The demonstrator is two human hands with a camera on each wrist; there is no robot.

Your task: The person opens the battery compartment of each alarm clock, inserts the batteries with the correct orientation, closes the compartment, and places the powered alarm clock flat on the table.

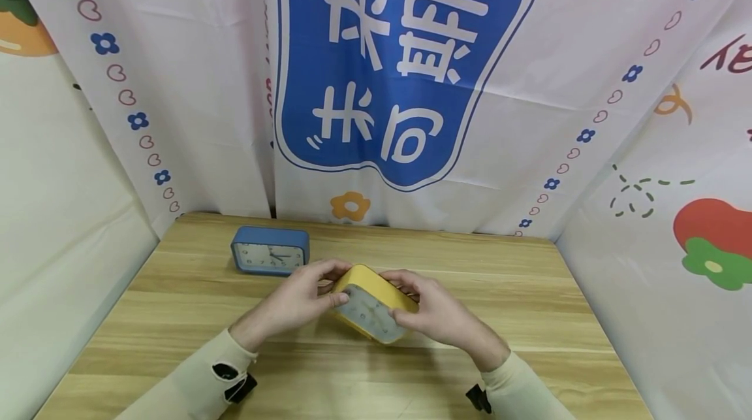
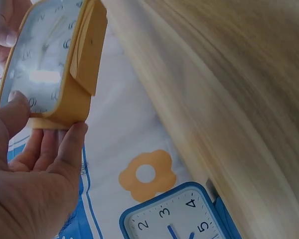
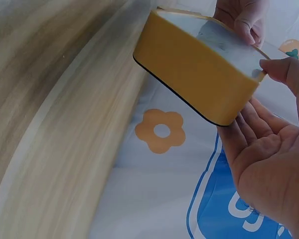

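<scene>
Both hands hold a yellow alarm clock [image 1: 371, 315], tilted with its left end raised, above the wooden table. My left hand [image 1: 305, 294] grips its left end, thumb on the pale dial and fingers behind. The right hand [image 1: 431, 309] pinches the opposite end the same way, its thumb on the face edge. In the left wrist view the clock [image 2: 45, 55] shows its dial and part of its underside. The right wrist view shows a long side of the yellow clock [image 3: 194, 69]. A blue alarm clock [image 1: 270, 251] stands upright on the table, left of the left hand.
The wooden table [image 1: 529, 315] reaches back to a white printed cloth [image 1: 223, 113] with a blue panel. Cloth walls also rise at the left and right sides. Dark straps with small black devices [image 1: 239, 386] sit at the wrists.
</scene>
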